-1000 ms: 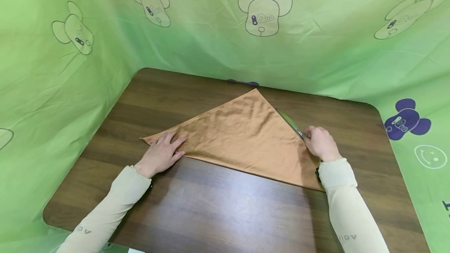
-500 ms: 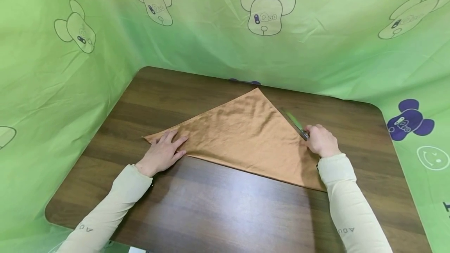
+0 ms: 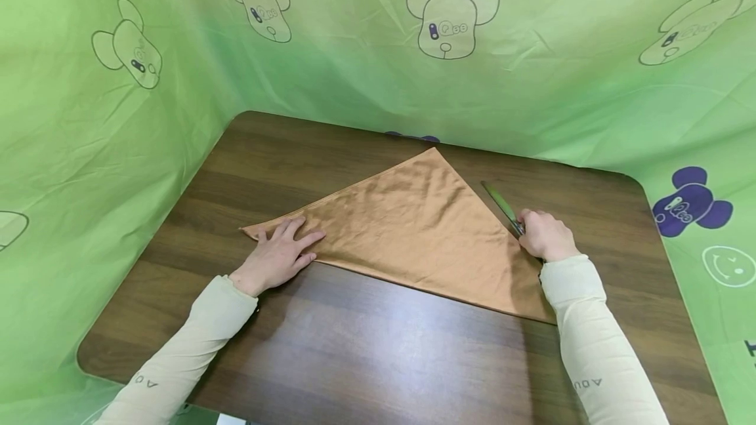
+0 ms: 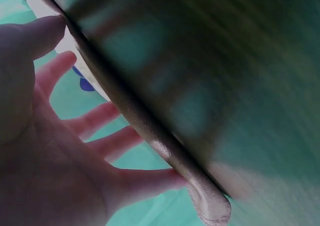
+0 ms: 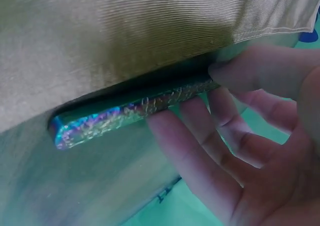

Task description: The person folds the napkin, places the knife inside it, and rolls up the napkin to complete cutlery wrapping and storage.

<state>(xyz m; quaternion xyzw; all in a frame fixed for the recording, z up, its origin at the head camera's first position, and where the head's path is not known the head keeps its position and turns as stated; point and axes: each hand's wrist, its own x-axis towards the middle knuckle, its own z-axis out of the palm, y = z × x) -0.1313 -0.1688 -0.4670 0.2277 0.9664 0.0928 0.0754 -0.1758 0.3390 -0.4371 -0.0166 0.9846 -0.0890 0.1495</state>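
A copper-coloured satiny cloth point(image 3: 401, 215) lies as a wide triangle on the table, its peak pointing away, with light wrinkles near the peak. My left hand point(image 3: 277, 258) rests with spread fingers on the cloth near its left tip. On the far side, my right hand point(image 3: 546, 236) holds a slim, glossy, phone-like object point(image 3: 499, 201) beside the sloping right edge. The right wrist view shows this object's glittery, iridescent side point(image 5: 110, 113) and rounded corner, with the thumb above and fingers below. Its near end is hidden by the hand.
The brown wood-grain table point(image 3: 354, 353) has rounded corners. Green curtains point(image 3: 331, 71) printed with bear faces hang along its back and sides. A small white thing point(image 3: 230, 419) shows below the front edge.
My right hand and the phone-like object have moved slightly right, and the object's far end now stands apart from the cloth's edge. The left fingers have shifted slightly right.
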